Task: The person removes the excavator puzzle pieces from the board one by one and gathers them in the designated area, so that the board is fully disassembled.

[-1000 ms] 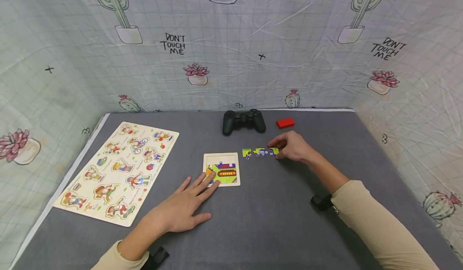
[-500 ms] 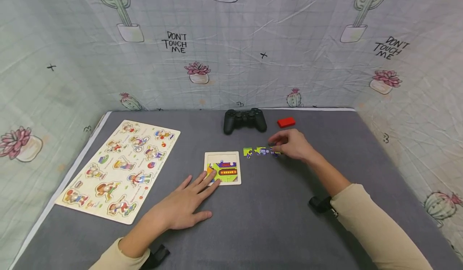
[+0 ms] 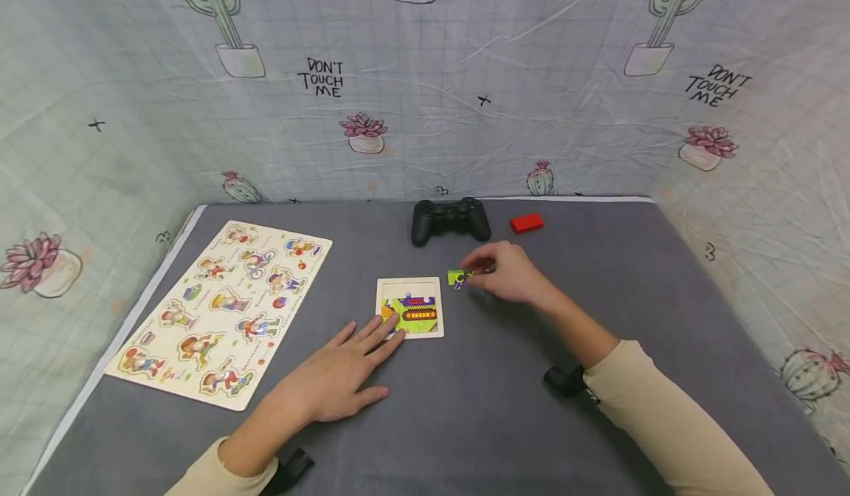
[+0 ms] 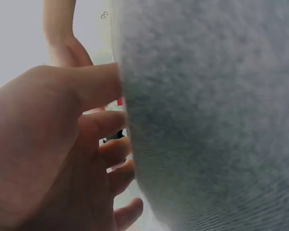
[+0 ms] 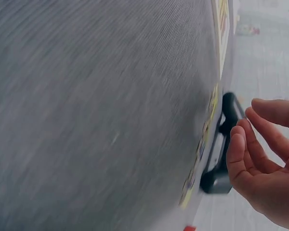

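My left hand lies flat with spread fingers in the head view, its fingertips resting on the lower left of a small square wooden jigsaw tray. A picture with an orange-windowed vehicle partly fills the tray. My right hand hovers at the row of loose jigsaw pieces to the tray's right, fingers bent and thumb near the index finger. One green and purple jigsaw piece shows beside its fingertips. In the right wrist view, the row of jigsaw pieces lies on the table, apart from my right hand; nothing is visible in its fingers.
A black game controller and a red block sit toward the table's back edge. On the left lies a large wooden board with cartoon figures. Patterned fabric rises behind and on both sides.
My right hand has moved left along the row of jigsaw pieces, from the right end toward the left piece, covering the others in the head view. My left hand has stayed on the tray.
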Demonstrator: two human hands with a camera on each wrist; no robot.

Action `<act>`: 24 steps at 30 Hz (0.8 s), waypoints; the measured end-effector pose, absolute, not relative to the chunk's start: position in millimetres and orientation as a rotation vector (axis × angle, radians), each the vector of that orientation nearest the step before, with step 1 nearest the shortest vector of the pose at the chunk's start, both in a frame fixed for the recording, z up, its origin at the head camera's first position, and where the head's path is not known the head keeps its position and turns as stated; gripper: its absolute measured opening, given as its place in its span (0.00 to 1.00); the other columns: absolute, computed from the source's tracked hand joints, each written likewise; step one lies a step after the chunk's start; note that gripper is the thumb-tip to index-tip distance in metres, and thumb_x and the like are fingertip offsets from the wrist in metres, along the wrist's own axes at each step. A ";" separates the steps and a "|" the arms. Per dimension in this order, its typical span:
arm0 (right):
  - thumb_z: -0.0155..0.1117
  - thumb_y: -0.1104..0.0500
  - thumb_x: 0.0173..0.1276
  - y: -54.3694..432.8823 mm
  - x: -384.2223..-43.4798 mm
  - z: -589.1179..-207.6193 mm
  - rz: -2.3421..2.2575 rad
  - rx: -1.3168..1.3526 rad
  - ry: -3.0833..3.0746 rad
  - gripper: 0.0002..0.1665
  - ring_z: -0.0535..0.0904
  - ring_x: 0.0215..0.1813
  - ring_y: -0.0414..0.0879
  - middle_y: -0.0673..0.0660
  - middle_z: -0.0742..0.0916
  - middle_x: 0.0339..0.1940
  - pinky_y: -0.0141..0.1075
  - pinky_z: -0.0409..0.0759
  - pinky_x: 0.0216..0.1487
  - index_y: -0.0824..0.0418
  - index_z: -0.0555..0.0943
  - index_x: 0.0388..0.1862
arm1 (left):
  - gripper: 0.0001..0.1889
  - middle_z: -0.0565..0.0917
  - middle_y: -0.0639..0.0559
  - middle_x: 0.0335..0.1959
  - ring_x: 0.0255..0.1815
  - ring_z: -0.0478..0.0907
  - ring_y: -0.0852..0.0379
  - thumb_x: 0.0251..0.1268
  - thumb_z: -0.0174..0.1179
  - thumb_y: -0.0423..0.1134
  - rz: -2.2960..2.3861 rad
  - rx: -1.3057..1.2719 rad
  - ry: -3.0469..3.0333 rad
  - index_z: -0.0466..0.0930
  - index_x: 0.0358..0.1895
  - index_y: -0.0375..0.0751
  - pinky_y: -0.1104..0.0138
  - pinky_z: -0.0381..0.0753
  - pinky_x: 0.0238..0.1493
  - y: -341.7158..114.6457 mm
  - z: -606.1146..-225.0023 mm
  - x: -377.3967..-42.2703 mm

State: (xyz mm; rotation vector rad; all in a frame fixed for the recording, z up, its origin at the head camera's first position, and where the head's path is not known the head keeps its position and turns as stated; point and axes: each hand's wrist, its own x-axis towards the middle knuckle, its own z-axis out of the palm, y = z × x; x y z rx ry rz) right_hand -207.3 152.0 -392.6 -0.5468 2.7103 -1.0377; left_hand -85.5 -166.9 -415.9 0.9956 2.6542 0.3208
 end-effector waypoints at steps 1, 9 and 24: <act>0.73 0.63 0.67 147.6 -207.2 -392.6 -1.033 -0.561 2.701 0.14 0.83 0.43 0.47 0.55 0.91 0.41 0.37 0.79 0.39 0.61 0.90 0.52 | 0.42 0.47 0.48 0.88 0.87 0.48 0.44 0.76 0.61 0.55 0.312 1.001 2.658 0.54 0.85 0.47 0.40 0.51 0.82 -167.3 -414.7 -84.6; 0.73 0.63 0.66 109.4 -206.9 -392.2 -0.955 -0.687 2.641 0.15 0.82 0.41 0.43 0.55 0.91 0.43 0.34 0.81 0.39 0.59 0.90 0.52 | 0.41 0.54 0.46 0.86 0.86 0.52 0.45 0.75 0.61 0.54 0.249 1.033 2.679 0.58 0.83 0.43 0.42 0.55 0.82 -174.4 -411.0 -76.8; 0.78 0.65 0.62 46.2 -208.8 -391.9 -0.753 -0.878 2.516 0.19 0.83 0.40 0.40 0.54 0.91 0.45 0.29 0.80 0.41 0.58 0.90 0.53 | 0.40 0.51 0.48 0.87 0.87 0.51 0.47 0.76 0.61 0.54 0.308 1.010 2.653 0.56 0.84 0.45 0.40 0.56 0.81 -177.6 -415.0 -78.0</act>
